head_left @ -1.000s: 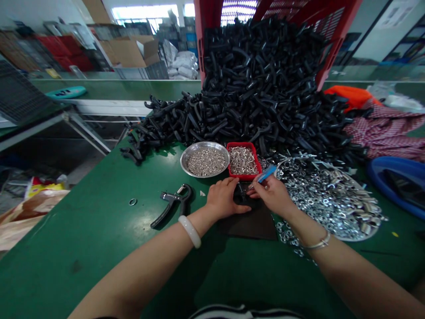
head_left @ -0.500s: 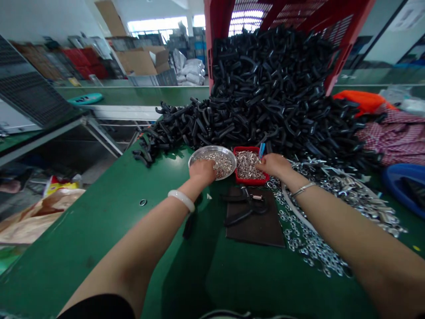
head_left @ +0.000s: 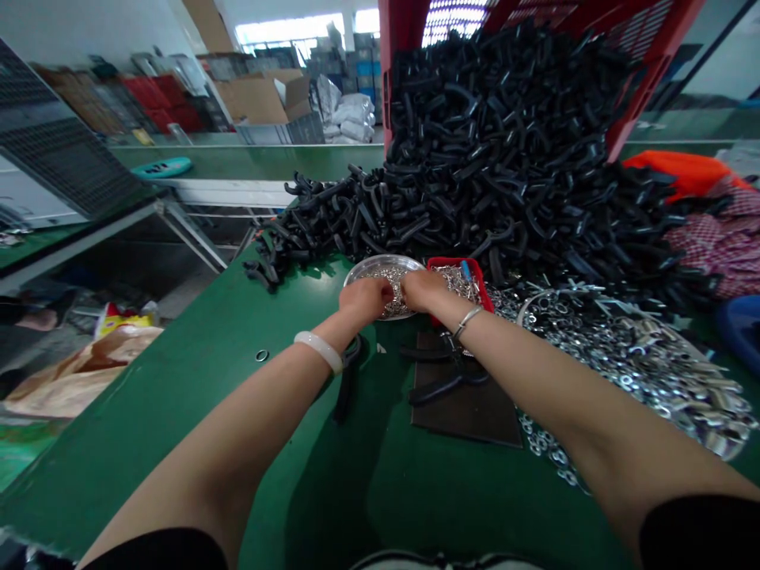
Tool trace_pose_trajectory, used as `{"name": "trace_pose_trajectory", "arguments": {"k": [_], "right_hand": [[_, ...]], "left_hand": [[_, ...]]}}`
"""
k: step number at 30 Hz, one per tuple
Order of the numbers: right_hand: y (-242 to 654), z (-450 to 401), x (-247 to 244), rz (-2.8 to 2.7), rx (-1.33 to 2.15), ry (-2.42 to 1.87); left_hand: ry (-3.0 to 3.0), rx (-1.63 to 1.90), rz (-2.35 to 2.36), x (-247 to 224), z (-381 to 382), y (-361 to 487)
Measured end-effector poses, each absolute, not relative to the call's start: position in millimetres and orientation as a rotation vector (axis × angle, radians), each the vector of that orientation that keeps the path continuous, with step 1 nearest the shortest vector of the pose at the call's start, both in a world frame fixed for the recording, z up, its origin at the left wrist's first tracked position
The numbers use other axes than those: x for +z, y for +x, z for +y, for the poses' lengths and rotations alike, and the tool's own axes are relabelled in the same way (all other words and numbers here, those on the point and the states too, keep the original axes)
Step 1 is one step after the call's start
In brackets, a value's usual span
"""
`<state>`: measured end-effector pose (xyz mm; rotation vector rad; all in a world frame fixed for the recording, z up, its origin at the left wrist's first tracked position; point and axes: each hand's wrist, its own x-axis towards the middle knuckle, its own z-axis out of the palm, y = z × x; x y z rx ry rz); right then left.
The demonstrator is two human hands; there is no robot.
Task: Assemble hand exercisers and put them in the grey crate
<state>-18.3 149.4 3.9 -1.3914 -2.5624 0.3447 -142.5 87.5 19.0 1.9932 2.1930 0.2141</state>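
Note:
My left hand [head_left: 363, 299] is over the near left rim of a round metal dish [head_left: 380, 260] of tiny metal parts, its fingers pinched together. My right hand [head_left: 423, 290], also closed, reaches over the dish's right side. The fingertips of both hands face each other, and whatever is in them is too small to make out. Right of the dish stands a red tray [head_left: 488, 299] of small metal pins with a blue piece in it, partly behind my right wrist. Below, a black-handled tool [head_left: 442, 389] lies on a dark mat [head_left: 469, 423], partly covered by my right forearm.
Black curved handles [head_left: 475, 182] are heaped from a red crate [head_left: 623, 119] across the back of the table. Loose metal rings and fittings [head_left: 629, 356] spread at right. Another black handle [head_left: 343, 388] lies by my left wrist, and a single ring [head_left: 262, 356] farther left.
My right hand has moved left from the red tray to the metal dish, close to my left hand. My left hand stays at the dish. The view has shifted slightly.

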Motion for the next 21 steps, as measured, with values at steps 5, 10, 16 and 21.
{"name": "trace_pose_trajectory", "arguments": {"k": [5, 10, 16, 21], "right_hand": [[-3.7, 138.2, 5.2, -2.506, 0.337, -1.365], [6.9, 139.9, 4.4, -2.436, 0.476, -1.273], [42.9, 121.8, 9.0, -2.227, 0.773, -1.205], [105.1, 72.3, 12.5, -2.144, 0.741, -1.342]], "left_hand": [[1.999, 0.285, 2.215, 19.6, 86.4, -139.4], [2.025, 0.372, 2.157, 20.5, 80.0, -135.6], [2.055, 0.553, 1.803, 16.3, 53.6, -112.9], [2.099, 0.454, 1.558, 10.0, 29.0, -74.1]]}}
